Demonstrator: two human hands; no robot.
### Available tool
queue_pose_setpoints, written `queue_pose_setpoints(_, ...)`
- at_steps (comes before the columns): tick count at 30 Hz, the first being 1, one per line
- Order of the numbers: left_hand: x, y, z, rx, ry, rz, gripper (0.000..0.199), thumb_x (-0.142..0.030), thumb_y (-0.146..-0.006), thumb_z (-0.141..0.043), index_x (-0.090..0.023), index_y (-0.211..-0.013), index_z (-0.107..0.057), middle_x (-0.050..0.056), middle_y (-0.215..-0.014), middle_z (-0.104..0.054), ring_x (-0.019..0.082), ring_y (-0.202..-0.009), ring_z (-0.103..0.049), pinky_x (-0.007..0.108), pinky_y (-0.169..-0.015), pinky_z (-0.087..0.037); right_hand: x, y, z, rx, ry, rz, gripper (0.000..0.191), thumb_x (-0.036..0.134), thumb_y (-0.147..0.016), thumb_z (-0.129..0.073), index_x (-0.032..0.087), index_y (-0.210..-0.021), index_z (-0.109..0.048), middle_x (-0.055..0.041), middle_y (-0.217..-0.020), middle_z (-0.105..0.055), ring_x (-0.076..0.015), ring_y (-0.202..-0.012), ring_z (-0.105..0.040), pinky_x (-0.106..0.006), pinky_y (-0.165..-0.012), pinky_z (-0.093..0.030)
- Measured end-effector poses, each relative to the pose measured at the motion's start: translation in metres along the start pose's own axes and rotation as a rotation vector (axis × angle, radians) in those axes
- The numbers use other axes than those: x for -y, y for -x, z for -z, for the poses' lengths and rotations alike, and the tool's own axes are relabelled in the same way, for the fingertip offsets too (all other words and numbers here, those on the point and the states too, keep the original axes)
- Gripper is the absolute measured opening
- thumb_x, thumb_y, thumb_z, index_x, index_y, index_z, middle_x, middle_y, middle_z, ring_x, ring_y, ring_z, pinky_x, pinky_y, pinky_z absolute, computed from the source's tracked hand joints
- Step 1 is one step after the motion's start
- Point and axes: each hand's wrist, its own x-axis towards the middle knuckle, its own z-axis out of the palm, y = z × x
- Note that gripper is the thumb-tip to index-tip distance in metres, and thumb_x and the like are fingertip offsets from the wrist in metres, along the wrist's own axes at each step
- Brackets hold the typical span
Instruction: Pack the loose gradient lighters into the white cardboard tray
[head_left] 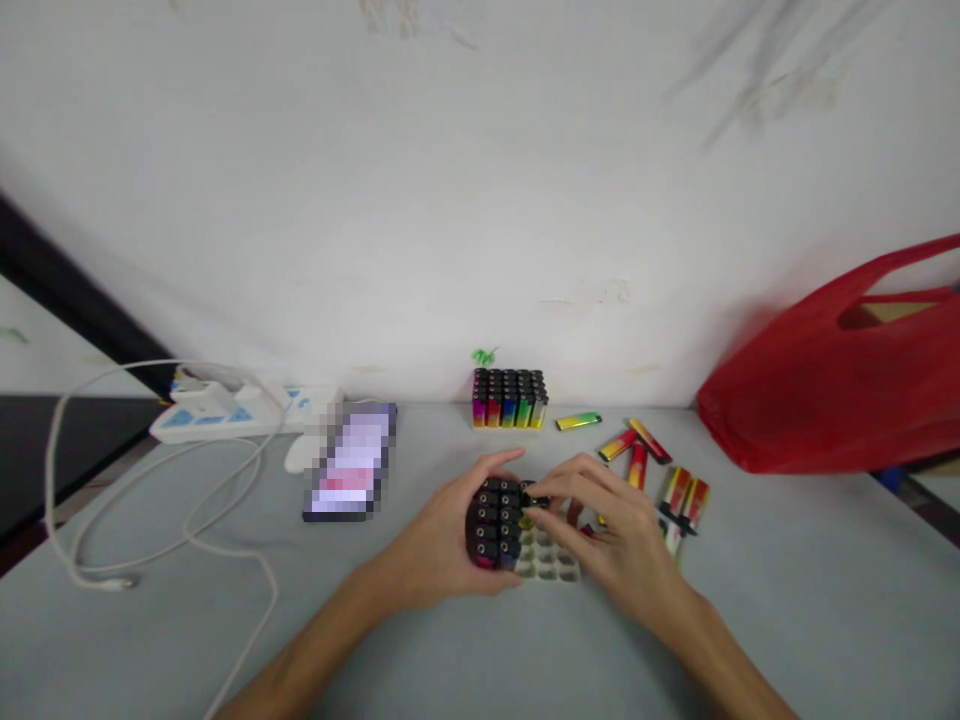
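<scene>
A pale tray (559, 573) with moulded pockets lies on the table in front of me. Its left side is filled with upright black-topped lighters (499, 525), and bare pockets show at its right front. My left hand (446, 540) curls around the left side of these lighters, thumb and fingers at opposite ends. With thumb and fingertips, my right hand (615, 525) pinches a lighter (535, 498) by its black top at the back of the tray, beside the filled rows. The lower part of that lighter is mostly hidden.
A full block of lighters (510, 400) stands by the wall, with a yellow-green lighter (578, 422) to its right. Several red-yellow lighters (649, 441) lie at right, near a red bag (832, 390). At left are a phone (352, 462), power strip (240, 413) and white cable (259, 560).
</scene>
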Motion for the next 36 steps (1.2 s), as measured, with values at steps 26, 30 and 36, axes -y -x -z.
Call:
queue_pose_setpoints(26, -0.001, 0.000, 0.002, 0.047, 0.023, 0.025, 0.115, -0.016, -0.071, -0.100, -0.034, -0.167, -0.039, 0.008, -0.143, -0.069, 0.029, -0.119, -0.076, 0.039, -0.103, -0.061, -0.020, 0.007, 0.003, -0.044, 1.022, -0.600, 0.019, 0.041, -0.101, -0.067, 0.022, -0.096, -0.066, -0.0169, -0.097, -0.072, -0.0369, -0.086, -0.073, -0.039, -0.063, -0.037)
queue_pose_setpoints(30, -0.001, -0.001, 0.002, 0.038, 0.019, 0.025, 0.114, -0.017, -0.070, -0.099, -0.033, -0.167, -0.040, 0.008, -0.143, -0.069, 0.029, -0.120, -0.075, 0.040, -0.105, -0.061, -0.021, 0.007, -0.003, -0.036, 0.887, -0.548, 0.019, 0.036, -0.101, -0.069, 0.025, -0.087, -0.061, -0.0131, -0.097, -0.070, -0.0345, -0.090, -0.070, -0.036, -0.063, -0.035)
queue_pose_setpoints(36, -0.002, -0.001, 0.001, 0.029, 0.029, 0.021, 0.113, -0.021, -0.070, -0.100, -0.031, -0.166, -0.042, 0.010, -0.142, -0.070, 0.030, -0.118, -0.076, 0.041, -0.105, -0.062, -0.013, 0.003, -0.005, -0.152, 0.526, -0.484, 0.025, 0.043, -0.113, -0.049, 0.027, -0.094, -0.051, -0.0057, -0.086, -0.066, -0.0281, -0.078, -0.063, -0.038, -0.069, -0.040)
